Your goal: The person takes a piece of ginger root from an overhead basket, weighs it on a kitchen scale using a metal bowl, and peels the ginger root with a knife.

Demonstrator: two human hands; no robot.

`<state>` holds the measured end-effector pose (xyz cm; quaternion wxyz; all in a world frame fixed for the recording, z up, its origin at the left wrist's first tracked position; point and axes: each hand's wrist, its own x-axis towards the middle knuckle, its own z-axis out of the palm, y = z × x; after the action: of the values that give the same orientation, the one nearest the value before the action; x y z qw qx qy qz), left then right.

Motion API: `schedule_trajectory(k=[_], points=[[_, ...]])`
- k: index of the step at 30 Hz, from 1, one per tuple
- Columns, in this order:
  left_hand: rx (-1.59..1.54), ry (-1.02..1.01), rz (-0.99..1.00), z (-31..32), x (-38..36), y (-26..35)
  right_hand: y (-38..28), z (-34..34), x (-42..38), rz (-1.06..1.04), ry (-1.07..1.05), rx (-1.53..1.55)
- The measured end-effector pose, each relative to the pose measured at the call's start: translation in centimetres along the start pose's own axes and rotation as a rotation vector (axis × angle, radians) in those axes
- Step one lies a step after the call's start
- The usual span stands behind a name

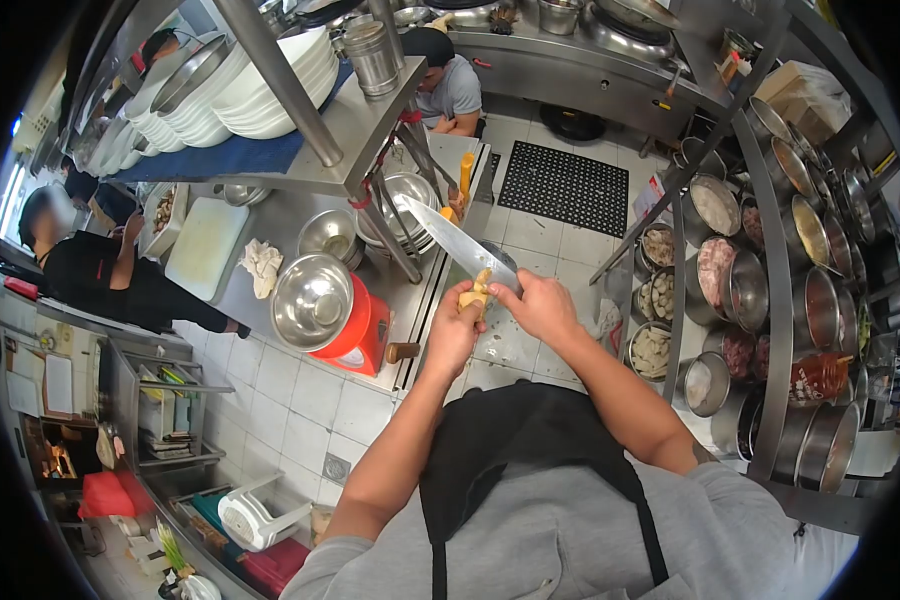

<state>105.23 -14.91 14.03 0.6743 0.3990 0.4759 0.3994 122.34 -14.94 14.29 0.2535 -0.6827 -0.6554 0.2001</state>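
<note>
My left hand (456, 328) is closed around a knobbly, pale yellow piece of ginger (477, 294), held in front of my chest. My right hand (544, 303) grips a large kitchen knife (452, 240), its wide blade slanting up and to the left. The heel of the blade lies close against the ginger, near my right thumb; the handle is hidden in my fist. Left of my hands, a steel bowl (308, 306) sits on a red scale (368, 328) at the counter's edge. Below the hands is tiled floor.
Metal shelving (778, 300) on the right holds several steel pots of food. A steel shelf (345, 165) with stacked white plates (280, 85) stands over the left counter. One person (450, 90) is ahead, another (95, 255) at left. A black mat (564, 192) lies on the floor.
</note>
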Motion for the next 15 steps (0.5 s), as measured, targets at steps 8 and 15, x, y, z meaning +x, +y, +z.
schedule_trajectory(k=[8, 15], points=[[0.082, -0.021, 0.011, -1.1, 1.0, -1.9, 1.4, 0.8, 0.2, 0.046, -0.192, 0.021], [-0.053, -0.056, -0.069, -2.7, 1.2, -2.7, 4.1, 0.5, 1.4, 0.427, -0.516, 0.823]])
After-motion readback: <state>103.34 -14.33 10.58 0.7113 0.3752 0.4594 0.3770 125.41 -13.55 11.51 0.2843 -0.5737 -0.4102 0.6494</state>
